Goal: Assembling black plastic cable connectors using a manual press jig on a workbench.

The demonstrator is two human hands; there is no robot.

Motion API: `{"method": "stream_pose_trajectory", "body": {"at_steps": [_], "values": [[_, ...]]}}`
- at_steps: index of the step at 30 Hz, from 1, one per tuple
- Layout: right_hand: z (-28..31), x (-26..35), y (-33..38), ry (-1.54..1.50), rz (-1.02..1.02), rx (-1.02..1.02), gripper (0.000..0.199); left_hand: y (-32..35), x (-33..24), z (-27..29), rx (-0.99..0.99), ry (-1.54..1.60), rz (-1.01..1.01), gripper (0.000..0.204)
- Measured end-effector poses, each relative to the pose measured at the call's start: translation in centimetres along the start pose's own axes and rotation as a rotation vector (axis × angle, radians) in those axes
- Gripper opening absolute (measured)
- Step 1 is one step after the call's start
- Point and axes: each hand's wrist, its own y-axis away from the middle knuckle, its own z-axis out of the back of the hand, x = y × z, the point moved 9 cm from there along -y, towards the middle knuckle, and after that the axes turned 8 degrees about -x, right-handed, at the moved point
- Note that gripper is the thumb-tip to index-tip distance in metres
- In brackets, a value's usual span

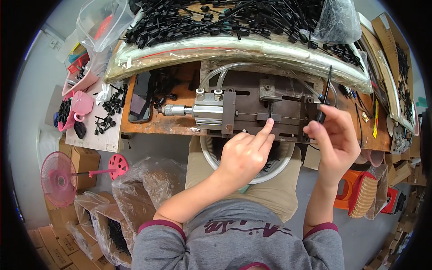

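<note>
My left hand [247, 153] reaches over the pneumatic fixture, index finger stretched out and its tip on a small dark block [269, 117] in the middle of the base plate [247, 96]. The other fingers are partly bent, and I see nothing gripped in them. At the fixture's right end, my right hand [337, 139] is closed in a pinch on a black plastic part with a long thin stem [327, 87]. This part stands nearly upright, its thicker lower end between thumb and fingers. A silver air cylinder [209, 112] sits at the fixture's left end.
Many similar black parts [211, 27] are heaped on a plastic-wrapped ledge behind the fixture. A phone [140, 96] lies to the left. Below the bench edge a round white basket [281, 164] sits at my lap. Clear air hoses [225, 68] arch behind the cylinder.
</note>
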Motion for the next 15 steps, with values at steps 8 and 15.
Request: {"method": "stream_pose_trajectory", "body": {"at_steps": [8, 15], "values": [[-1.1, 1.5, 2.3, 0.315, 0.347, 0.073, 0.031, -0.2, 0.5, -0.1, 0.025, 0.033, 0.061, 0.024], [-2.3, 0.0, 5.0, 0.344, 0.504, 0.176, 0.028, -0.4, 0.4, -0.1, 0.018, 0.017, 0.066, 0.022]]}}
